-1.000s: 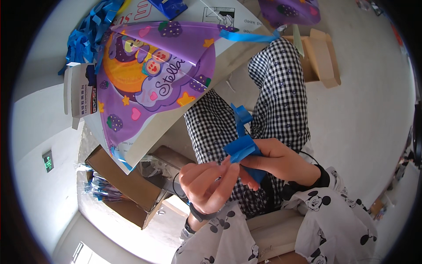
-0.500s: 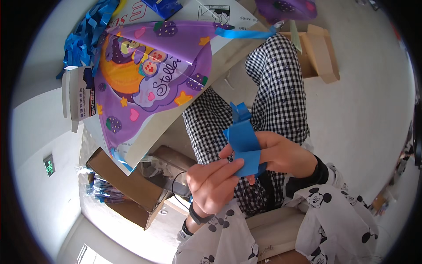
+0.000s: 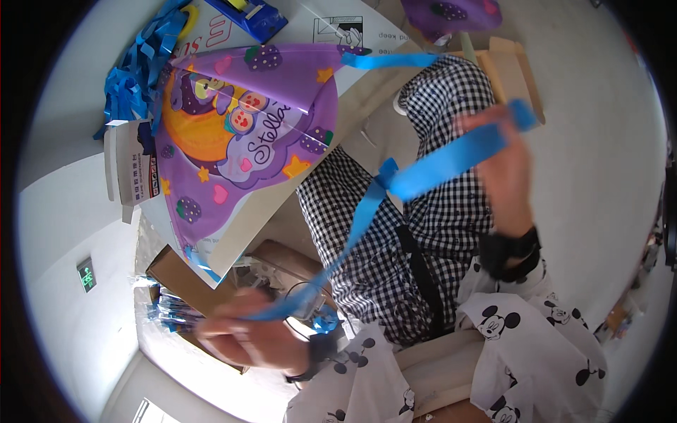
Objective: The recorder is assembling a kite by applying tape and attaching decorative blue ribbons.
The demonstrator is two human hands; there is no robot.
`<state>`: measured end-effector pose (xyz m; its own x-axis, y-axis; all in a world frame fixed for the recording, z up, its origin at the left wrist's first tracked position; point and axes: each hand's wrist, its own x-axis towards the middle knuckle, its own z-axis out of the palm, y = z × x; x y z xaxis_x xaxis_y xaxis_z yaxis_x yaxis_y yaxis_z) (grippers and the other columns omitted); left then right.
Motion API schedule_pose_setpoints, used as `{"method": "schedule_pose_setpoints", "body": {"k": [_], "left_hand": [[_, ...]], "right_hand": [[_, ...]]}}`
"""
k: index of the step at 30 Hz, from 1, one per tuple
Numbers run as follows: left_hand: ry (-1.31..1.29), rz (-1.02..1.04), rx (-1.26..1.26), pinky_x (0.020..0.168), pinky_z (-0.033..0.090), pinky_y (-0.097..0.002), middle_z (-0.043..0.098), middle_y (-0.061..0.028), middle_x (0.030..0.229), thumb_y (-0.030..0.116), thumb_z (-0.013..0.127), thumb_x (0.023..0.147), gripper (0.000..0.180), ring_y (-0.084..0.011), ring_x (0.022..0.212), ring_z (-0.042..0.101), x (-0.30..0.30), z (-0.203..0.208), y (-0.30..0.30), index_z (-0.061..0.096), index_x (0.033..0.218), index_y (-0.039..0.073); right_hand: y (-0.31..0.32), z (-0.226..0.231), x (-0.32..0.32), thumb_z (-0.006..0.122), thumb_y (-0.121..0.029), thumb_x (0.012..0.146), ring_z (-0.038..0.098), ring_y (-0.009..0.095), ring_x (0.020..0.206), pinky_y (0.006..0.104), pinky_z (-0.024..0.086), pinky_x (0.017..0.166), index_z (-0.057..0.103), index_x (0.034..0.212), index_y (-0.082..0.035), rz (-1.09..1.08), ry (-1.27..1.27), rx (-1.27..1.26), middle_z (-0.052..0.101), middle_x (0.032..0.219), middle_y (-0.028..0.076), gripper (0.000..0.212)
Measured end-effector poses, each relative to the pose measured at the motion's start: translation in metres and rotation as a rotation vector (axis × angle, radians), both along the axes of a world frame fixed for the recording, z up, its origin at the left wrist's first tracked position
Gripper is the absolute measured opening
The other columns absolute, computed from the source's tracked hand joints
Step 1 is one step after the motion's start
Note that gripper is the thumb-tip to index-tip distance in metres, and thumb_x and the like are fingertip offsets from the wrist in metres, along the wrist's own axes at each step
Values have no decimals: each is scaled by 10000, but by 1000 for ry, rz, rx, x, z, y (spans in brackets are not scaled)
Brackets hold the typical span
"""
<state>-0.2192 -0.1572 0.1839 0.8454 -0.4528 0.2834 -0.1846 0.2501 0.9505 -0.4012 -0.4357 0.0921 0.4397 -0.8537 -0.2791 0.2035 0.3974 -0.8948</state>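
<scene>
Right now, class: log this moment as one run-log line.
left hand: holds ribbon end | right hand: holds other end | blue ribbon: stretched between hands | purple kite: on cardboard box

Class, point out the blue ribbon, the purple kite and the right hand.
blue ribbon (image 3: 437, 166), head view, middle of the stretched strip
purple kite (image 3: 240, 141), head view, printed face
right hand (image 3: 504, 173), head view, palm

The kite (image 3: 240, 141) lies on a carton (image 3: 331, 42); left of the kite a ribbon heap (image 3: 130, 77), behind it a tape dispenser (image 3: 254, 14), right of it the stretched ribbon (image 3: 423, 169)
</scene>
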Motion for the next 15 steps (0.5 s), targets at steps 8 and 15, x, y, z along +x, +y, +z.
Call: {"method": "schedule_pose_setpoints", "body": {"k": [8,15], "left_hand": [[-171,893,427,794,468,-294,586,-113,935,161,527,960,264,-188,895,583,89,36,48,507,1160,-12],[371,-256,822,733,529,-254,672,-68,924,-106,662,759,372,-139,839,657,23,8,-45,638,1114,4]], "right_hand": [[-142,80,-156,422,-173,1000,536,209,779,426,444,942,531,964,22,-758,-1,-810,502,771,73,226],[-39,74,-27,582,-198,930,438,71,503,213,383,471,538,986,9,115,205,-343,503,700,11,219]]}}
